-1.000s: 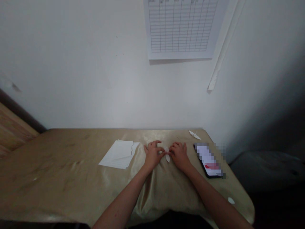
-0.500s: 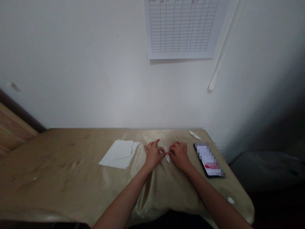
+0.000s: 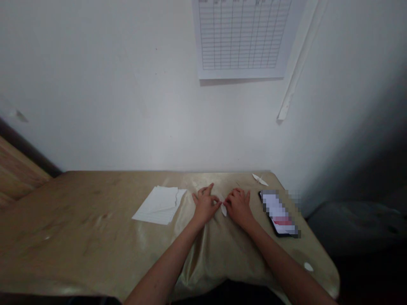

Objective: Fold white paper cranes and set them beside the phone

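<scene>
Between my two hands is a small folded piece of white paper (image 3: 224, 210), standing close to the tabletop, its lower point showing and its upper part mostly covered by fingers. My left hand (image 3: 205, 206) pinches its left side with thumb and index finger while the other fingers fan out. From the right, my right hand (image 3: 239, 205) grips the same paper with the fingertips pressed together. To the left of my left hand lies a stack of white paper sheets (image 3: 157, 205), the top one with a torn right edge.
A phone (image 3: 278, 214) with a lit, blurred screen lies right of my right hand. Behind it rests a folded white paper shape (image 3: 260, 180) with pointed ends. A small white scrap (image 3: 308, 266) sits near the right edge of the cloth-covered table (image 3: 95, 237). A printed grid sheet (image 3: 241, 42) hangs on the wall.
My fingertips have shifted slightly up along the folded paper, and its upper tip is now hidden. Everything else stays where it was.
</scene>
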A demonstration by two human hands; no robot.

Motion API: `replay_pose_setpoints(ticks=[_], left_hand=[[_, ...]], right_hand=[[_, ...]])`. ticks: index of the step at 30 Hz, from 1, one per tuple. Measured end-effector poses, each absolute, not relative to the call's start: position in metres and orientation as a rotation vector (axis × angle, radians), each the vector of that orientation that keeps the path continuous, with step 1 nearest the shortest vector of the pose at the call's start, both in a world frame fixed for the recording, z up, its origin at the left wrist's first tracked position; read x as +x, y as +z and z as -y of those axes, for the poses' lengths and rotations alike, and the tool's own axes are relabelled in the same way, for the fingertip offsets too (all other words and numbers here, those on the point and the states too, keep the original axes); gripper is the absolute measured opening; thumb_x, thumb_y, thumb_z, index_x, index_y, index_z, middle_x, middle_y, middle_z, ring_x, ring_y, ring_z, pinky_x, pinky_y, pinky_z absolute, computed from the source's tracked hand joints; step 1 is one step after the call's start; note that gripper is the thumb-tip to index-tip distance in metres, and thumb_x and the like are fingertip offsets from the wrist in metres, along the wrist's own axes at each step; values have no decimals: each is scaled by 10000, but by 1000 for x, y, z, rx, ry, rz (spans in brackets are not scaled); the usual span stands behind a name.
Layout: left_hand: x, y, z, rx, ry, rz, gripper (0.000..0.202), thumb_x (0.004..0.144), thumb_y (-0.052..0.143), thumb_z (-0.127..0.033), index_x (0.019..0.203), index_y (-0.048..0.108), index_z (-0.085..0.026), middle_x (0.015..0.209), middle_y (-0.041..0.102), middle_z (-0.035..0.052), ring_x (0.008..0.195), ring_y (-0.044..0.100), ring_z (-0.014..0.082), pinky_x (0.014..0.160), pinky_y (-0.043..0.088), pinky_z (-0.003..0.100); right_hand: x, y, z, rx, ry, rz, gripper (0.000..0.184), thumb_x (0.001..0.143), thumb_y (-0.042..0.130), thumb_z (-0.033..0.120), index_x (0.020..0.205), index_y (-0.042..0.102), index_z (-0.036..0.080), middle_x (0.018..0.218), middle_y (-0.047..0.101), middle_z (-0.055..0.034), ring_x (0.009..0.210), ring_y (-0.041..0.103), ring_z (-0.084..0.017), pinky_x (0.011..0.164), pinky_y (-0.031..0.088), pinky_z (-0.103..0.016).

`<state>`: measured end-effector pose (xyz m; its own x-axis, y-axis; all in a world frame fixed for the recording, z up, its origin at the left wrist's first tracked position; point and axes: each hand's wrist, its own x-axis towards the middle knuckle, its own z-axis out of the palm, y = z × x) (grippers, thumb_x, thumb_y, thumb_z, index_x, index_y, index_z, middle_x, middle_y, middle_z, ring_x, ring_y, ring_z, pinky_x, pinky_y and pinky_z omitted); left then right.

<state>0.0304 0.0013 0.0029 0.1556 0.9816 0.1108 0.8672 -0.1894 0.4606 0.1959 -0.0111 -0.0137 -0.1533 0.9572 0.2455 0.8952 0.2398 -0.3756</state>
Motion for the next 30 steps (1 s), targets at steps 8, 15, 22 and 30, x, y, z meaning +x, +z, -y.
replay_pose_setpoints(ticks=[8,15,22,30], left_hand=[[33,2,0,2251,588,-1754,102,870,702,-313,838,779,-253,1616,415,23,1449,340,356,1152,118,781],[35,2,2,2224,561,-1782,106,864,713,-323,889,768,-235,1627,381,70,1483,303,356,1178,125,745],[30,-2,0,2156,567,-1836,179,851,744,-380,1003,757,-285,1651,349,54,1495,284,363,1164,130,757],[29,-3,-2,2175,594,-1807,145,843,751,-346,986,780,-344,1647,367,-23,1453,344,375,1137,132,797]], right_hand=[[198,-14,11,-1675,274,1994,167,933,623,362,922,726,231,1247,620,-106,1325,393,-326,1170,66,-689],[199,-13,9,-1677,317,1960,144,916,664,343,860,747,240,1252,634,-87,1351,385,-331,1169,50,-704],[198,-8,10,-1661,266,1981,95,896,681,276,853,762,250,1215,670,-58,1369,384,-330,1180,13,-692],[198,-16,6,-1695,262,1982,87,895,675,315,887,739,257,1205,663,-64,1323,414,-332,1146,72,-729]])
